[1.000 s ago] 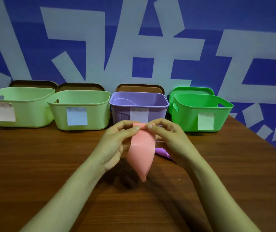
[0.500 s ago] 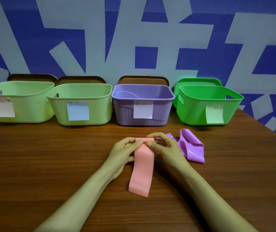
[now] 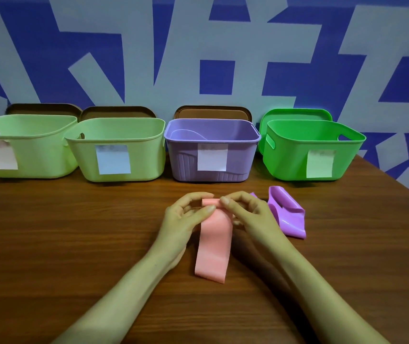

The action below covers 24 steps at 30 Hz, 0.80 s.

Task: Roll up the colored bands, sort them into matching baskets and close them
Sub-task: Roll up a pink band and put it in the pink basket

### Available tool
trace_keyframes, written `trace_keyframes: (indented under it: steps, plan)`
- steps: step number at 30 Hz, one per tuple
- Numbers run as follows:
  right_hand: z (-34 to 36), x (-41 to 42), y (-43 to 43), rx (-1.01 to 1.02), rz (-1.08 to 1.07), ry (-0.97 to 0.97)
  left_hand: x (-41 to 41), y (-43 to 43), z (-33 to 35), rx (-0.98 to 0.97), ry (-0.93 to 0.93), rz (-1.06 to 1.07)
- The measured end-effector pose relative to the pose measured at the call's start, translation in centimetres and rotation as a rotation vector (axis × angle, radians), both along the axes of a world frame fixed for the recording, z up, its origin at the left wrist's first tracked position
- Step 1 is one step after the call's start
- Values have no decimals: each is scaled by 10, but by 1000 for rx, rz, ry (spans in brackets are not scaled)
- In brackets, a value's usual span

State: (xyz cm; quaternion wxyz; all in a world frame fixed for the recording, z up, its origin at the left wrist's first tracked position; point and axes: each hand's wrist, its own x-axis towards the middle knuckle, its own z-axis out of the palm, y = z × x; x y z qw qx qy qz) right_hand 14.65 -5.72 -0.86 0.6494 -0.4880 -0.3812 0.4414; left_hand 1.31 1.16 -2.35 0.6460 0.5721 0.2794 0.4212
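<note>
An indoor set-up staged for sorting; the kind of room is unclear. A dark brown wood-grain table (image 3: 49, 244) stands against a wall painted in blue and pale grey angular blocks (image 3: 223, 40). Along the table's far edge sit two pale green plastic baskets (image 3: 37, 155) (image 3: 146, 157), a lilac plastic basket (image 3: 239, 162) and a bright green plastic basket (image 3: 290, 157), each bearing a square paper note (image 3: 212, 157), with flat lids (image 3: 213, 112) propped behind.

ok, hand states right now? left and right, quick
Left hand: closed, pinching the rolled far end of the flat pink rubber band on the table.
Right hand: closed, pinching that same rolled end from the other side.
</note>
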Motion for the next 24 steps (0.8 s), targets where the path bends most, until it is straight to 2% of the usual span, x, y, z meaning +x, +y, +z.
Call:
trace_keyframes:
  steps: [6,9,15,24]
  plan:
    - [3,-1,-3,121,-35,5,2,-5,0,-3,104,-44]
    - [3,-2,-4,131,-39,-3,1,-5,2,-46,44,-42]
    - [5,2,-6,165,-55,-164,-2,-2,6,-55,-10,-57]
    - [6,6,-7,116,-40,-208,-2,-3,7,-69,-31,-37]
